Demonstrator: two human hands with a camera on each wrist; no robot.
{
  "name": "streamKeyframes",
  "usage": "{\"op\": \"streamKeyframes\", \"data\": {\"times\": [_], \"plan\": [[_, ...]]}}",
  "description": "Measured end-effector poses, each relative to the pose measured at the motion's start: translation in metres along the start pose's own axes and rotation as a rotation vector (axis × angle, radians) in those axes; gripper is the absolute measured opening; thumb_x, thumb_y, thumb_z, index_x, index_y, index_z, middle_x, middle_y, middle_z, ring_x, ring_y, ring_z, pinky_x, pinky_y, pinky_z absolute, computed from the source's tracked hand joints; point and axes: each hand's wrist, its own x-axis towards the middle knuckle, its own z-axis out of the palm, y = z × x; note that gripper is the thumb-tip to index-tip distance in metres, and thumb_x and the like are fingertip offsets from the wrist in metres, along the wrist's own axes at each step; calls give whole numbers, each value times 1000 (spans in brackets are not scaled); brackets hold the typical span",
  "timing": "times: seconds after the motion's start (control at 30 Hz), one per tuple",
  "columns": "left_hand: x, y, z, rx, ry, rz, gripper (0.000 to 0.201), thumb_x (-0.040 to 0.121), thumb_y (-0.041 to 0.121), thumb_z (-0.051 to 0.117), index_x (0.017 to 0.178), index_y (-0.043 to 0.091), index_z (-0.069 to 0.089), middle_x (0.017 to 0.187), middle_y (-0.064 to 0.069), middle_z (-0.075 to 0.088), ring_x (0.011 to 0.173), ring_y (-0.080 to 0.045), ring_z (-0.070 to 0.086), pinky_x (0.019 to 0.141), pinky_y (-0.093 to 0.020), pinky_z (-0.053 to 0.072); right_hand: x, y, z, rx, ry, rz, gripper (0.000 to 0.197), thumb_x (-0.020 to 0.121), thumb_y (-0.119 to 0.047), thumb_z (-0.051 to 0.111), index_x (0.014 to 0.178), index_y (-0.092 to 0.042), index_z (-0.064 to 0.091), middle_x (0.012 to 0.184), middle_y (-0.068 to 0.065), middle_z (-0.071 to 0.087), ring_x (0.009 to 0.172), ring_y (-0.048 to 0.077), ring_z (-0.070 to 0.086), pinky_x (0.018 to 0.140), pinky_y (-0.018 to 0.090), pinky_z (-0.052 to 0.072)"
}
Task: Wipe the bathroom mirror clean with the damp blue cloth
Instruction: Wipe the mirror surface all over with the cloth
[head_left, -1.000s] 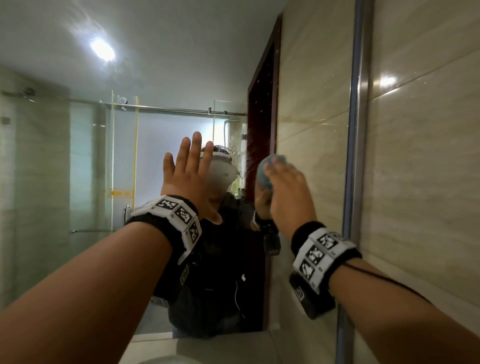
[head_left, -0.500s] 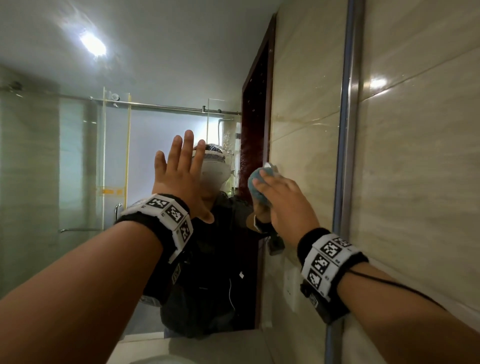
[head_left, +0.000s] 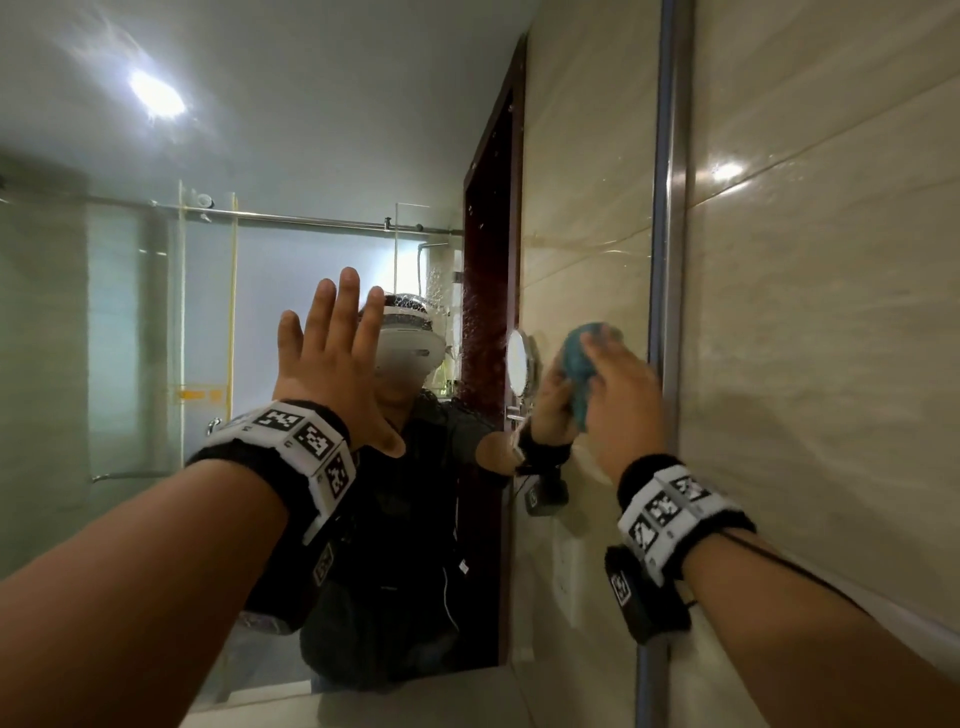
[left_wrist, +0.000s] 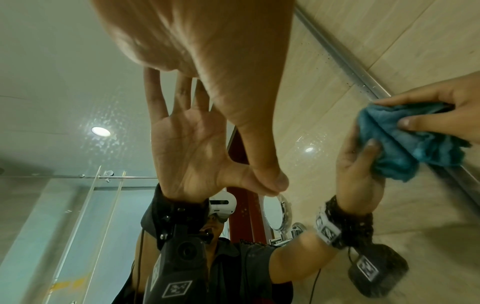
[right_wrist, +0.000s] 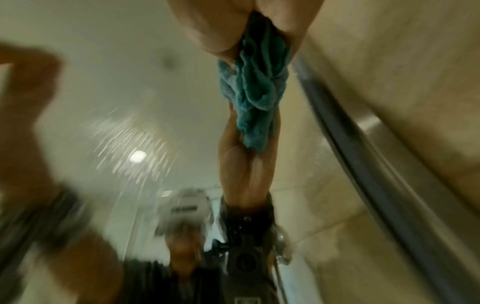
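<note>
The bathroom mirror (head_left: 311, 182) fills the left and centre and ends at a metal frame strip (head_left: 670, 208). My left hand (head_left: 332, 358) lies flat against the glass with straight, spread fingers; in the left wrist view the left hand's (left_wrist: 207, 41) thumb touches the glass. My right hand (head_left: 621, 395) grips the bunched blue cloth (head_left: 576, 358) and presses it to the glass just left of the frame strip. The cloth (left_wrist: 415, 131) shows pinched between thumb and fingers. In the blurred right wrist view, the cloth (right_wrist: 259, 82) hangs from the right hand (right_wrist: 221, 24).
Fine droplets speckle the glass over the reflected dark door (head_left: 488, 322). A beige tiled wall (head_left: 831, 364) stands right of the frame strip. A pale counter edge (head_left: 415, 696) runs below the mirror. The reflection shows me, a round shaving mirror (head_left: 518, 364) and a glass shower screen.
My right hand has carried the cloth rightwards across the glass, from the reflected door to beside the frame strip. The left hand has stayed flat on the mirror.
</note>
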Motion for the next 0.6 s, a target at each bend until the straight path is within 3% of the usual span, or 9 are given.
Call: {"op": "streamKeyframes", "data": {"times": [0.07, 0.27, 0.47, 0.6], "plan": [[0, -1, 0, 0, 0, 1, 157, 42, 80, 70, 136, 17, -40, 145, -8, -41, 138, -27, -31, 113, -51, -8, 9, 7, -12, 53, 67, 162, 47, 95, -2, 42, 140, -15, 40, 150, 3, 30, 136, 20, 31, 112, 25, 21], [-1, 0, -1, -12, 0, 8, 157, 43, 79, 71, 136, 17, -40, 146, -8, -41, 138, -28, -31, 113, -51, -9, -26, 4, -4, -48, 46, 281, 48, 98, -11, 39, 145, -18, 30, 153, 1, 25, 137, 21, 28, 113, 28, 21], [1, -2, 3, -16, -3, 4, 159, 42, 80, 70, 126, 19, -50, 144, -8, -44, 137, -27, -33, 112, -50, -11, 28, -7, -19, -112, -10, 157, 50, 94, -1, 41, 143, -9, 33, 150, 8, 29, 137, 22, 28, 113, 33, 23], [1, -1, 2, -4, -1, 0, 157, 42, 83, 67, 119, 18, -53, 143, -9, -45, 136, -28, -34, 113, -51, -10, 17, -1, -11, -18, 96, 212, 49, 96, -5, 41, 143, -17, 34, 150, 3, 30, 134, 23, 32, 112, 34, 27]]}}
